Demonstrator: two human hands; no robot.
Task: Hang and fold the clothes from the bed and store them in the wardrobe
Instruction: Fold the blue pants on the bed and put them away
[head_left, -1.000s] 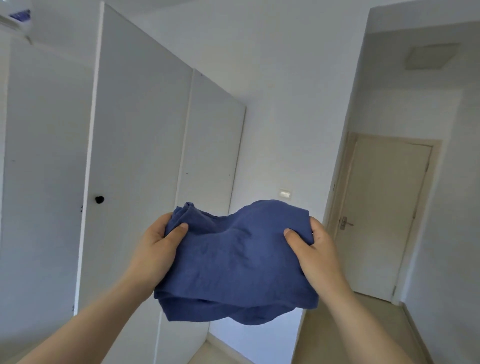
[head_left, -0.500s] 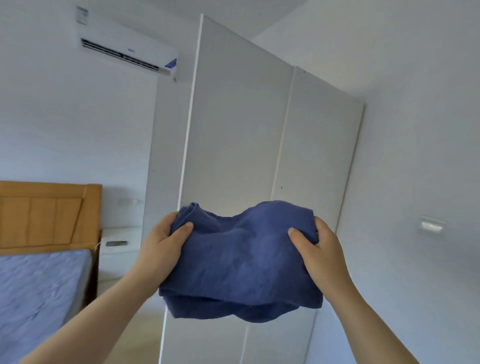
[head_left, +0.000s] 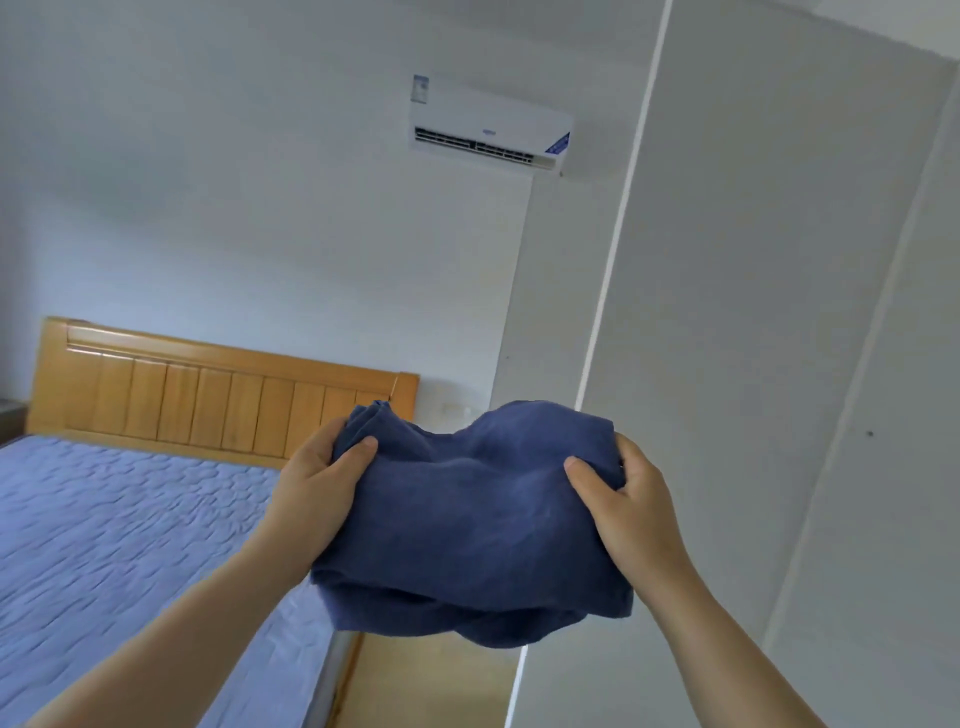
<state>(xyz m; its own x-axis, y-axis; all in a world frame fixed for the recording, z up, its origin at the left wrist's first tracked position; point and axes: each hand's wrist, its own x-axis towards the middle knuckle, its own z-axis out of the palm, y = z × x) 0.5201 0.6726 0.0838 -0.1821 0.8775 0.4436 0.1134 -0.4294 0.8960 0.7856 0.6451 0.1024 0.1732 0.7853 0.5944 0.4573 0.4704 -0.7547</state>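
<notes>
Nearest: my two bare forearms come up from the bottom edge. My left hand grips the left end of the folded blue garment, thumb on top, the other fingers under the cloth & out of sight. My right hand grips the right end the same way, thumb pressed into the top layer. Both hands are closed on the cloth w/ nothing else in them.

The garment is up in the air btw my hands and touches only them. It's a thick wad of several layers. The top edge dips in the middle and the lower layers hang loose under the front.

Below it is a strip of tan floor, btw the bed & the wardrobe. The bed is on my left w/ a blue quilted mattress cover. Its wooden headboard, w/ slatted panels, stands against the back wall. The garment's top-left corner overlaps the headboard's right end in view but is well in front of it.

On my right is the wardrobe, w/ tall white panels and thin seams btw them. Can't tell from this angle whether a door is ajar.

Farthest: a white AC unit, high on the back wall, just left of the wardrobe.
</notes>
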